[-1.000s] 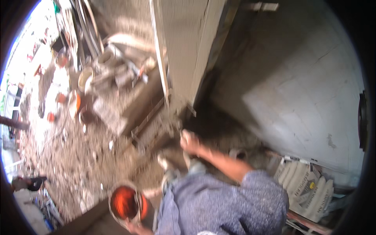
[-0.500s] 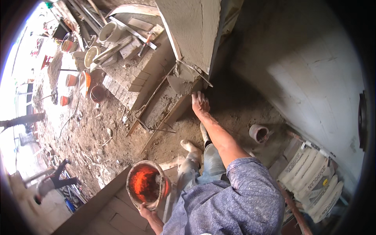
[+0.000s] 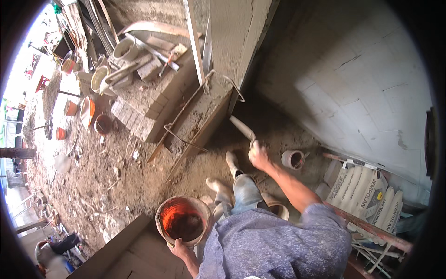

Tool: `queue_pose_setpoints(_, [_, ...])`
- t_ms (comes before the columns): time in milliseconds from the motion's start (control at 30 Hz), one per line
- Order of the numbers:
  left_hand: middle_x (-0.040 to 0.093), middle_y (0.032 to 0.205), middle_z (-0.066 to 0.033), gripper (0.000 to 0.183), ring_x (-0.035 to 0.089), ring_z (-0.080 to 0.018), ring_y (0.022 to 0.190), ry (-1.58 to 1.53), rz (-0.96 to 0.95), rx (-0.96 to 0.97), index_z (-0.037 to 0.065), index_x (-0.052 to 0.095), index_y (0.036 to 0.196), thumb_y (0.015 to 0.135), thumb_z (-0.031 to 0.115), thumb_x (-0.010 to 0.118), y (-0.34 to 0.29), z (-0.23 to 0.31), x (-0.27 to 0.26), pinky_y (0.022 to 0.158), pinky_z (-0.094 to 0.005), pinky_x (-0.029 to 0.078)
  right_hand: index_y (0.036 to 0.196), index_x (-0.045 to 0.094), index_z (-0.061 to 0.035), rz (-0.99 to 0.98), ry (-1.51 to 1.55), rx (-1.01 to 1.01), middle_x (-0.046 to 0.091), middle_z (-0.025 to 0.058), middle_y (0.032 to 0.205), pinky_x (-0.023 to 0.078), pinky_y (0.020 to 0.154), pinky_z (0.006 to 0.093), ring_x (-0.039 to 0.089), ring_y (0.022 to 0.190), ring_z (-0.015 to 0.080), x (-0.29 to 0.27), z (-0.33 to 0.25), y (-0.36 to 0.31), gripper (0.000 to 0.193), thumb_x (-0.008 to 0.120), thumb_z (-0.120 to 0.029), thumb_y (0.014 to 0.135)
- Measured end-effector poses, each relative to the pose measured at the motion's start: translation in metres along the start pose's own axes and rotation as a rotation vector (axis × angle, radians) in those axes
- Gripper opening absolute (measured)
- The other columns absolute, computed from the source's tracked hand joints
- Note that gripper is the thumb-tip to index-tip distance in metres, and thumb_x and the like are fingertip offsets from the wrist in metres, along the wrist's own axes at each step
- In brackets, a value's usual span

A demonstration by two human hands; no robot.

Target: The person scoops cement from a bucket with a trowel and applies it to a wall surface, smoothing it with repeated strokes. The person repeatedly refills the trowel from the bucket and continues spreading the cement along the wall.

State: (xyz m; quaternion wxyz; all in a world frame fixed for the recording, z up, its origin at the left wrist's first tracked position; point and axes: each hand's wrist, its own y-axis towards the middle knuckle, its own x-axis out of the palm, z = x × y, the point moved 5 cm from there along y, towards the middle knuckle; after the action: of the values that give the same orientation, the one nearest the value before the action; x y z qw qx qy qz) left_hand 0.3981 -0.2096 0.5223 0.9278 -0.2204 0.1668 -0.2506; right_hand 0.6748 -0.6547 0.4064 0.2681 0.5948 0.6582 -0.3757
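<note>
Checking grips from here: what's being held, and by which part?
Left hand: round orange-lined bucket, by its rim. Right hand: grey metal trowel, by its handle.

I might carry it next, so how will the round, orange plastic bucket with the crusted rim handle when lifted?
The round, orange plastic bucket may feel heavy: dark material seems to lie inside. The bucket could tip, since the left hand grips one side of its rim. That rim looks crusted, so probably not slippery.
</note>
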Motion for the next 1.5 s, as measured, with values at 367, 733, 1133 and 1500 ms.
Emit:
queue_pose_setpoints(367, [0.069, 0.105, -0.0078, 0.052, 0.065, -0.0139, 0.088, -0.026, -0.667, 0.287, -0.008, 0.062, 0.125, 0.074, -0.001, 0.054, -0.039, 0.1, 0.103, 0.081, -0.0253, 0.052, 0.097, 0.074, -0.0035, -0.426, -0.619, -0.512, 0.073, 0.0104, 0.095, 0.056, 0.067, 0.046, 0.072, 0.089, 0.0265, 0.099, -0.214, -0.074, 0.024, 0.063, -0.022, 0.087])
queue_pose_setpoints(733, [0.071, 0.113, -0.0165, 0.055, 0.069, -0.0243, 0.1, -0.217, -1.04, 0.345, -0.012, 0.063, 0.122, 0.068, -0.002, 0.066, -0.085, 0.17, 0.134, 0.091, -0.0337, 0.055, 0.102, 0.07, -0.0065, -0.458, -0.327, -0.554, 0.073, 0.0114, 0.094, 0.057, 0.066, 0.0477, 0.072, 0.083, 0.0298, 0.034, -0.208, -0.088, 0.026, 0.063, -0.028, 0.088])
queue_pose_setpoints(1133, [0.068, 0.112, -0.0085, 0.057, 0.063, -0.0155, 0.097, -0.005, -0.852, 0.535, -0.009, 0.059, 0.131, 0.077, 0.009, 0.066, -0.098, 0.215, 0.139, 0.088, -0.0277, 0.05, 0.107, 0.065, -0.0099, -0.305, -0.7, -0.838, 0.072, 0.0125, 0.092, 0.057, 0.064, 0.0496, 0.072, 0.077, 0.0333, -0.073, -0.191, -0.083, 0.03, 0.064, -0.034, 0.09])
queue_pose_setpoints(1500, [0.067, 0.117, -0.0078, 0.058, 0.061, -0.0138, 0.104, 0.038, -0.989, 0.506, -0.007, 0.061, 0.131, 0.074, -0.002, 0.062, -0.117, 0.193, 0.208, 0.093, -0.0266, 0.047, 0.12, 0.066, -0.0077, -0.889, -0.269, -0.59, 0.071, 0.02, 0.105, 0.054, 0.091, 0.0466, 0.068, 0.101, 0.0379, -0.099, -0.181, -0.101, 0.039, 0.056, -0.037, 0.097])
